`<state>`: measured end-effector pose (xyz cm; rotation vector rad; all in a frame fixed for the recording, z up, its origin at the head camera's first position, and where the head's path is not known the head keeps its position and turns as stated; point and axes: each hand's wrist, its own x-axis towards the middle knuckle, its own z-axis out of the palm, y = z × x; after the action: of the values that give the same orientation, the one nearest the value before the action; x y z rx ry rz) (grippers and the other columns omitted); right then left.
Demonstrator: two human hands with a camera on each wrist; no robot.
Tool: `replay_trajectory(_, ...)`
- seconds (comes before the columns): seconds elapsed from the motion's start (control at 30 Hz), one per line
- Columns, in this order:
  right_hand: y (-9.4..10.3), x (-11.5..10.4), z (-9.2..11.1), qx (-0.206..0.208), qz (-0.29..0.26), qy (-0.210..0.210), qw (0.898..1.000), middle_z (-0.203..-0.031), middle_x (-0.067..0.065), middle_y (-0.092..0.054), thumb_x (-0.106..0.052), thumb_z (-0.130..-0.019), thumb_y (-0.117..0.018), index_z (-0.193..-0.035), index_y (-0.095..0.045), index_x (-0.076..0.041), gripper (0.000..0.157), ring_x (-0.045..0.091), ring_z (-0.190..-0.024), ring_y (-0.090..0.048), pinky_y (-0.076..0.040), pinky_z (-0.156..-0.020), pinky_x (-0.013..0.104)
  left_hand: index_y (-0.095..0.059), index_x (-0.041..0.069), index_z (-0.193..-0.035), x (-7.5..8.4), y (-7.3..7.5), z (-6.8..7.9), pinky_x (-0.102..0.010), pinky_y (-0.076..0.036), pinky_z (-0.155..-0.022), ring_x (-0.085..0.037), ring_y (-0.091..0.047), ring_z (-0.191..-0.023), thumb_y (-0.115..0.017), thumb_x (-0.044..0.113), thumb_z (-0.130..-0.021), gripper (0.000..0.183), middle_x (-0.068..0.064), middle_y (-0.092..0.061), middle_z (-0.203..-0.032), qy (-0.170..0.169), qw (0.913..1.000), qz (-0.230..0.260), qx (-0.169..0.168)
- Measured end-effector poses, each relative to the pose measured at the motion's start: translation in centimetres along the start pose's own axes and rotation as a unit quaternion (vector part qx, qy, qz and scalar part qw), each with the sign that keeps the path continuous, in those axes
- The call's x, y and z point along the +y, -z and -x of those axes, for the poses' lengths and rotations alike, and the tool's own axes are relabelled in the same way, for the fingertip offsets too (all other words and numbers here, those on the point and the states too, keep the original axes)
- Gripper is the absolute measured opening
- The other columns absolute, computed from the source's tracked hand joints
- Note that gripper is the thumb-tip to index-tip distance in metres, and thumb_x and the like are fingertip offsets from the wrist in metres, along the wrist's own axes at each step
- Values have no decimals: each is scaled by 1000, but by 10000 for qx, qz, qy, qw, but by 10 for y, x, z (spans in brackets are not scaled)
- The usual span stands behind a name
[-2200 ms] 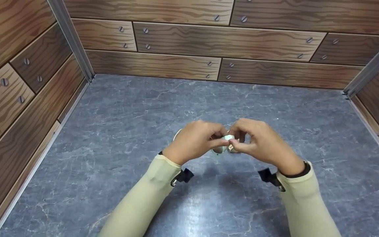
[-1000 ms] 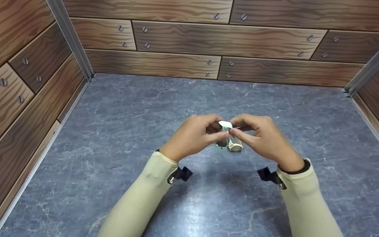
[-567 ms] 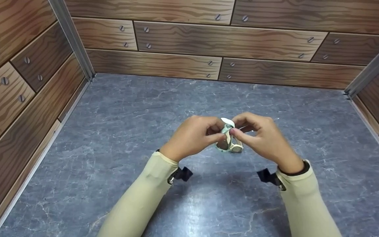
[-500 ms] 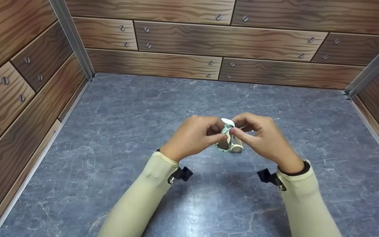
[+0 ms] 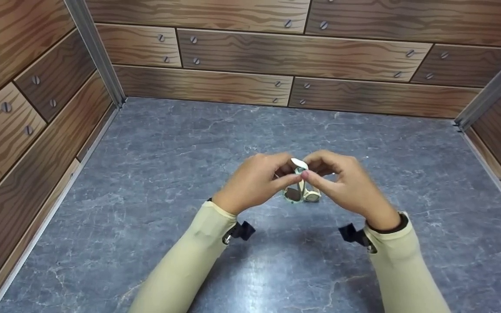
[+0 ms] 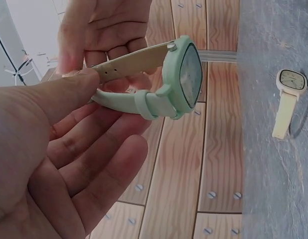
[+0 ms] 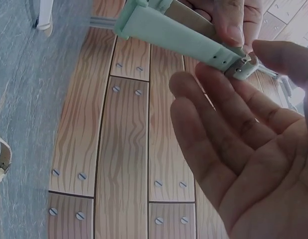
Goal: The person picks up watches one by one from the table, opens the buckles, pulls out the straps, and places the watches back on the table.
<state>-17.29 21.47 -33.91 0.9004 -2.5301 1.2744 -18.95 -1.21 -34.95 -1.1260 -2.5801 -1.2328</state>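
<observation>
Near center frame, the left hand and right hand pinch a mint-green watch at its buckle, apparently steadying both strap ends; a cream watch lies on the surface below.

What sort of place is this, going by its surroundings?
Probably an enclosed work booth: wood-patterned panels around the sides, metal corner posts joining them, and a blue-grey marbled work surface below.

Head view from above, forward and downward; close-up wrist views from either side, green watch in both.
</observation>
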Motion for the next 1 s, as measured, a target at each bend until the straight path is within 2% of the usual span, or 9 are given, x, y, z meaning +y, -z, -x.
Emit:
replay_trajectory(0.33, -1, -3, 0, 129, 84, 0, 9999, -93, -8, -74, -15, -98, -71, -104, -77, -15, 8, 12, -74, -68, -54, -66, 24, -69, 14, -103, -2, -2, 0, -20, -54, -72, 0, -67, -78, -67, 34, -103, 21, 7, -75, -89, -230, 9996, -95, 94)
replay_trajectory(0.6, -2, -1, -1, 135, 158, 149, 9997, -93, -9, -73, -14, -98, -71, -105, -77, -15, 9, 11, -75, -67, -54, -67, 23, -68, 16, -108, -2, 1, 1, -23, -53, -74, -1, -66, -81, -64, 40, -103, 25, 11, -72, -90, -147, 9999, -67, 31)
replay_trajectory(0.8, -1, -2, 1, 87, 62, 73, 9999, -92, -9, -73, -14, -98, -71, -104, -76, -15, 8, 13, -74, -67, -54, -66, 25, -68, 15, -103, -3, 1, 0, -25, -56, -75, -3, -68, -82, -66, 35, -103, 20, 8, -74, -88, -384, 9991, -134, 137)
replay_trajectory(0.9, -1, -2, 1, 113, 13, 0, 9999, -92, -7, -73, -13, -98, -71, -105, -75, -12, 8, 13, -73, -67, -54, -66, 24, -69, 15, -104, -2, 1, 0, -27, -57, -77, -1, -68, -82, -66, 33, -103, 18, 8, -75, -89, -339, 9992, -92, 164)
replay_trajectory(1.0, -1, -1, 2, 147, -34, -13, 9999, -92, -5, -73, -10, -99, -70, -115, -72, -9, 16, 12, -74, -67, -54, -66, 24, -71, 15, -107, 0, 1, 1, -24, -55, -77, 1, -67, -81, -67, 29, -103, 15, 9, -75, -91, -206, 9997, -7, 139)
